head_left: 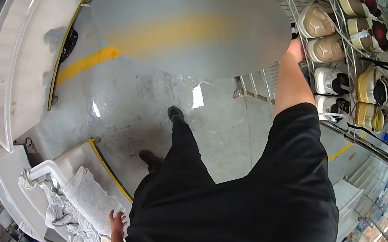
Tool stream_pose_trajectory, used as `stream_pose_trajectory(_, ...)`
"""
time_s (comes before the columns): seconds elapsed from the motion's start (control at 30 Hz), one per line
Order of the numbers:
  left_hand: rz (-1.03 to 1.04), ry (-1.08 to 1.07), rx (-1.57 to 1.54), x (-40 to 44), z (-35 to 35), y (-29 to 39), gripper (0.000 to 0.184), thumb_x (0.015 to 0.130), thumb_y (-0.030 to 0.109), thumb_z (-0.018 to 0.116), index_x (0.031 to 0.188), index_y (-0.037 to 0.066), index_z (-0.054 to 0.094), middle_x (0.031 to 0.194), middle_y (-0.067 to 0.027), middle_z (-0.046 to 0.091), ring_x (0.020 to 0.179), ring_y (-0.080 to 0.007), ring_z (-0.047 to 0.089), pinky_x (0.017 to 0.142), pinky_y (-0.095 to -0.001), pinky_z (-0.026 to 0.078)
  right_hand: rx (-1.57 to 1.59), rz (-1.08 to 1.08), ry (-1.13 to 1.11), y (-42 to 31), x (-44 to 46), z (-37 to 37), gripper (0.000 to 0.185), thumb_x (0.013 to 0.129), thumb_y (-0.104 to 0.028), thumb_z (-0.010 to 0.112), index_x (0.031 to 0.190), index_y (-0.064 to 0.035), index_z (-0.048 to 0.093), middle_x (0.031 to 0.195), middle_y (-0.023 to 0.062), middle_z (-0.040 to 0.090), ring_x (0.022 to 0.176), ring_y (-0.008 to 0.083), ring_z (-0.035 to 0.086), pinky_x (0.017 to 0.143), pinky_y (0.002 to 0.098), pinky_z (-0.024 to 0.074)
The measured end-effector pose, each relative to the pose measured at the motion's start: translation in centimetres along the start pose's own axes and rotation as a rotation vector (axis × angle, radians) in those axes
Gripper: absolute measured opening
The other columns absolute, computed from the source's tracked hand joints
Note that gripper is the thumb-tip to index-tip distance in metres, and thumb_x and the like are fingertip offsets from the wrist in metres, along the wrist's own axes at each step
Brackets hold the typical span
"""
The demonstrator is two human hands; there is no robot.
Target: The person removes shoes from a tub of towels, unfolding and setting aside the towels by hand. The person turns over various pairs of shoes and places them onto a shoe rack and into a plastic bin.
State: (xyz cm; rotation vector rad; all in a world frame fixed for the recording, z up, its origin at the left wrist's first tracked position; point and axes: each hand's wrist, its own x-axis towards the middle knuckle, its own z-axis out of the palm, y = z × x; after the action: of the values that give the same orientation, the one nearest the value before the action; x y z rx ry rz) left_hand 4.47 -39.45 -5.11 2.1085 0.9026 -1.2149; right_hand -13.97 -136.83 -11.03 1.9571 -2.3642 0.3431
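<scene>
Black clothes (259,220) fill the space nearest the camera, over a shiny grey floor (219,125) marked by a yellow line (88,66), with a long white tub (32,51) off to the left. The right hand (296,50) reaches to a wire rack (356,143), near the tan shoes (325,49) on it, too hidden to tell whether it grips anything. The left hand (118,221), fingers loosely spread, hangs near crumpled white cloths (92,196).
</scene>
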Motion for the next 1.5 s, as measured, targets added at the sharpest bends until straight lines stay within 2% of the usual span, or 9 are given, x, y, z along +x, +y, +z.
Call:
stream_pose_trajectory(0.13, 0.017, -0.017, -0.059, 0.4, -0.2, -1.3, 0.066, 0.098, 0.025, 0.060, 0.154, 0.015, 0.026, 0.127, -0.0128, 0.062, 0.107, -0.0248, 0.064, 0.075, -0.0360, 0.053, -0.061, 0.099, 0.048, -1.8, -2.8, -0.8, 0.094, 0.081, -0.055, 0.072, 0.151, -0.0036, 0.035, 0.154, 0.0284, 0.037, 0.145, 0.0437, 0.031, 0.118, 0.0558, 0.0211)
stream_pose_trajectory(0.27, 0.028, -0.065, -0.164, 2.6, -0.5, -4.2, 0.061, 0.097, 0.025, 0.060, 0.151, 0.012, 0.034, 0.125, -0.0117, 0.063, 0.104, -0.0208, 0.064, 0.074, -0.0332, 0.052, 0.210, -0.162, 0.298, -2.7, -14.3, 0.4, 0.080, 0.083, -0.036, 0.070, 0.148, -0.0018, 0.039, 0.155, 0.0317, 0.032, 0.147, 0.0420, 0.028, 0.121, 0.0506, 0.0219)
stream_pose_trajectory(0.4, 0.234, -0.101, -0.211, 6.6, -1.2, -10.9, 0.050, 0.095, 0.022, 0.066, 0.140, 0.006, 0.052, 0.125, -0.0120, 0.065, 0.106, -0.0188, 0.063, 0.080, -0.0308, 0.051, 0.152, -0.558, -0.388, -2.3, -37.3, 4.1, 0.046, 0.088, -0.034, 0.067, 0.127, -0.0078, 0.063, 0.149, 0.0214, 0.046, 0.137, 0.0366, 0.044, 0.114, 0.0462, 0.0377)
stream_pose_trajectory(0.5, 0.405, 0.028, -0.198, 8.4, -2.1, -13.8, 0.040, 0.095, 0.024, 0.067, 0.127, 0.000, 0.063, 0.124, -0.0158, 0.069, 0.117, -0.0236, 0.065, 0.100, -0.0352, 0.050, 0.129, -1.043, -0.993, -1.8, -53.5, 4.6, 0.036, 0.088, -0.030, 0.069, 0.113, -0.0048, 0.069, 0.117, 0.0183, 0.069, 0.112, 0.0329, 0.064, 0.097, 0.0404, 0.0513)
stream_pose_trajectory(0.6, 0.417, 0.138, -0.276, 6.0, -5.9, -15.1, 0.030, 0.094, 0.020, 0.066, 0.117, 0.002, 0.068, 0.110, -0.0128, 0.073, 0.104, -0.0196, 0.069, 0.093, -0.0314, 0.052, 0.078, -1.116, -1.441, -4.6, -67.1, -2.2, 0.034, 0.087, -0.029, 0.071, 0.110, -0.0030, 0.070, 0.105, 0.0152, 0.072, 0.102, 0.0270, 0.069, 0.091, 0.0373, 0.0532)
stream_pose_trajectory(0.8, 0.364, 0.309, -0.731, 11.1, -11.3, -28.7, 0.021, 0.093, 0.016, 0.066, 0.109, 0.003, 0.070, 0.099, -0.0082, 0.073, 0.092, -0.0158, 0.068, 0.086, -0.0292, 0.053, -0.058, -1.558, -1.334, -11.3, -82.4, -6.2, 0.038, 0.090, -0.030, 0.066, 0.115, -0.0032, 0.068, 0.111, 0.0160, 0.073, 0.104, 0.0274, 0.069, 0.091, 0.0379, 0.0538)
stream_pose_trajectory(1.0, 0.203, 0.617, -0.990, 13.6, -14.4, -38.7, 0.023, 0.094, 0.014, 0.065, 0.113, 0.003, 0.068, 0.107, -0.0077, 0.072, 0.099, -0.0155, 0.066, 0.091, -0.0304, 0.051, -0.115, -1.745, -1.194, -19.5, -93.7, -12.8, 0.034, 0.091, -0.030, 0.063, 0.113, -0.0057, 0.070, 0.109, 0.0156, 0.073, 0.105, 0.0285, 0.070, 0.093, 0.0386, 0.0535)
stream_pose_trajectory(1.37, 0.098, 0.844, -0.690, 16.0, -24.5, -35.9, 0.036, 0.090, 0.021, 0.070, 0.123, 0.007, 0.065, 0.124, -0.0140, 0.068, 0.118, -0.0318, 0.061, 0.103, -0.0397, 0.046, 0.231, -2.177, -0.956, -35.4, -119.8, -13.5, 0.032, 0.086, -0.028, 0.066, 0.109, -0.0063, 0.073, 0.113, 0.0180, 0.071, 0.107, 0.0339, 0.066, 0.093, 0.0418, 0.0522)
stream_pose_trajectory(1.5, -0.111, 0.825, -0.653, 20.5, -25.3, -33.7, 0.040, 0.091, 0.031, 0.070, 0.126, 0.012, 0.065, 0.136, -0.0135, 0.060, 0.135, -0.0356, 0.046, 0.114, -0.0489, 0.030, -0.023, -2.067, -0.974, -39.7, -130.3, -7.6, 0.035, 0.083, -0.031, 0.069, 0.107, -0.0057, 0.073, 0.117, 0.0210, 0.069, 0.110, 0.0353, 0.065, 0.096, 0.0423, 0.0513)
